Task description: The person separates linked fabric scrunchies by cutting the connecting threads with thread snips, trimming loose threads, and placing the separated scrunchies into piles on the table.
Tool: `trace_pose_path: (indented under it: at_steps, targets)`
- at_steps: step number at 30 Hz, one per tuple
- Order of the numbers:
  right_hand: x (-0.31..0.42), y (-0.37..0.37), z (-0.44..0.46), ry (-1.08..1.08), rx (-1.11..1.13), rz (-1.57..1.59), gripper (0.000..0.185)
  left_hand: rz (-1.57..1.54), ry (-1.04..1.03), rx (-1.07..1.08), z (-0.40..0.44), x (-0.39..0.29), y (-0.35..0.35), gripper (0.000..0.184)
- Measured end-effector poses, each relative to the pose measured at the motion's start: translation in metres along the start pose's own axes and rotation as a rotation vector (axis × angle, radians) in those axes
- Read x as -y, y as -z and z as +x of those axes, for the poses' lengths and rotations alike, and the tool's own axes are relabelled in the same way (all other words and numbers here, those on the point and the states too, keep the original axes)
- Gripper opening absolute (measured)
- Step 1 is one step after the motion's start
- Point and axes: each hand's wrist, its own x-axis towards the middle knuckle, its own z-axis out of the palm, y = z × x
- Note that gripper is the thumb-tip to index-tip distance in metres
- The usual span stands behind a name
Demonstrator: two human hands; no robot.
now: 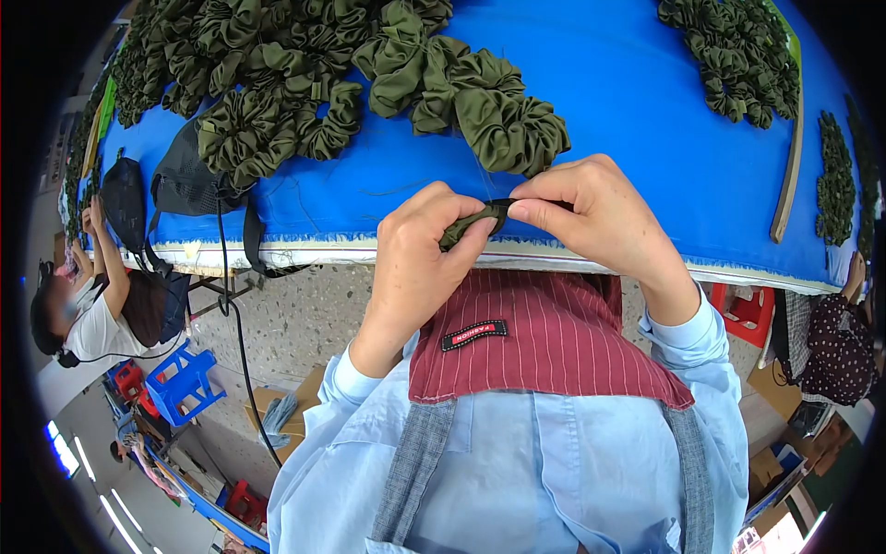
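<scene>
Close to the table's front edge, my left hand (420, 245) is closed on an olive-green scrunchie (469, 227), gripped between thumb and fingers. My right hand (595, 210) pinches a narrow dark strip (501, 204) at the scrunchie's right side. Both hands are near each other, just above the blue tabletop, and the fingers hide much of the fabric. Directly beyond them lies a string of gathered green scrunchies (512, 129), with fine loose threads hanging from it toward my hands.
A large heap of green scrunchies (268, 55) covers the back left of the blue table (591, 65). Another pile (734, 55) lies back right, beside a wooden strip (789, 175). A black mesh bag (189, 171) with a dangling cord sits left. A co-worker (101, 305) works at far left.
</scene>
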Motion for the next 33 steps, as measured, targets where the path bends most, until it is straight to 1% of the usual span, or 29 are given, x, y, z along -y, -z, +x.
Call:
trace_pose_path:
  at_steps: [4, 5, 6, 7, 9, 10, 11, 12, 14, 15, 19, 20, 24, 25, 26, 27, 29, 31, 32, 33]
  targets:
    - [-0.002, -0.001, -0.001, 0.019, -0.094, 0.019, 0.013, 0.019, -0.006, 0.011, 0.0, 0.002, 0.0, 0.01]
    - [-0.003, -0.003, -0.002, 0.0, -0.166, 0.181, 0.015, 0.02, -0.007, 0.01, 0.0, 0.001, 0.001, 0.01]
    - [-0.005, -0.007, -0.003, -0.017, -0.236, 0.343, 0.018, -0.121, 0.079, 0.008, -0.002, -0.001, 0.003, 0.013]
    - [-0.008, -0.01, -0.005, -0.015, -0.238, 0.342, 0.018, -0.262, 0.163, 0.005, -0.004, -0.004, 0.006, 0.015]
    - [-0.015, -0.015, -0.013, 0.036, -0.21, 0.804, 0.034, -0.545, 0.327, -0.003, -0.005, -0.007, 0.009, 0.02]
    - [-0.012, -0.021, -0.016, 0.018, -0.166, 0.703, 0.037, -0.545, 0.322, -0.005, -0.004, -0.008, 0.006, 0.02]
    - [-0.007, -0.028, -0.019, -0.002, -0.125, 0.604, 0.039, -0.651, 0.265, -0.093, -0.003, -0.008, 0.0, 0.023]
    - [-0.006, -0.038, -0.02, 0.001, -0.131, 0.602, 0.039, -0.756, 0.207, -0.179, -0.002, -0.009, -0.008, 0.025]
    - [-0.006, -0.057, -0.02, 0.171, -0.221, 0.398, 0.037, -0.964, 0.086, -0.349, -0.001, -0.008, -0.019, 0.029]
    - [-0.004, -0.057, -0.02, 0.174, -0.229, 0.396, 0.037, -0.964, 0.08, -0.343, -0.001, -0.007, -0.019, 0.029]
    - [0.003, -0.053, -0.018, 0.097, -0.572, 0.984, 0.029, -0.849, -0.003, -0.006, -0.002, -0.001, -0.009, 0.03]
    - [0.004, -0.055, -0.018, 0.101, -0.582, 0.986, 0.029, -0.845, -0.009, 0.003, -0.005, 0.001, -0.01, 0.03]
    - [0.002, -0.068, -0.02, 0.11, -0.426, 1.089, 0.024, -1.197, 0.26, -0.116, -0.022, 0.012, -0.018, 0.024]
    - [0.003, -0.066, -0.02, 0.115, -0.426, 1.088, 0.024, -1.318, 0.195, -0.08, -0.02, 0.012, -0.019, 0.023]
    - [0.006, -0.062, -0.021, 0.043, -0.338, 1.153, 0.023, -1.437, 0.129, -0.043, -0.018, 0.012, -0.019, 0.024]
    - [0.01, -0.056, -0.023, -0.03, -0.247, 1.215, 0.022, -1.435, 0.127, -0.045, -0.018, 0.011, -0.016, 0.024]
    - [0.014, -0.043, -0.027, -0.175, -0.059, 1.33, 0.021, -1.564, 0.237, 0.022, -0.017, 0.011, -0.004, 0.028]
    - [0.003, -0.018, -0.034, -0.22, -0.262, 1.1, 0.022, -1.309, 0.282, -0.231, -0.015, 0.027, 0.03, 0.026]
    - [-0.003, -0.012, -0.04, -0.216, -0.269, 1.098, 0.022, -1.311, 0.277, -0.225, -0.016, 0.027, 0.036, 0.026]
    - [-0.009, -0.008, -0.046, -0.156, -0.169, 1.083, 0.023, -1.329, 0.24, -0.146, -0.019, 0.023, 0.041, 0.023]
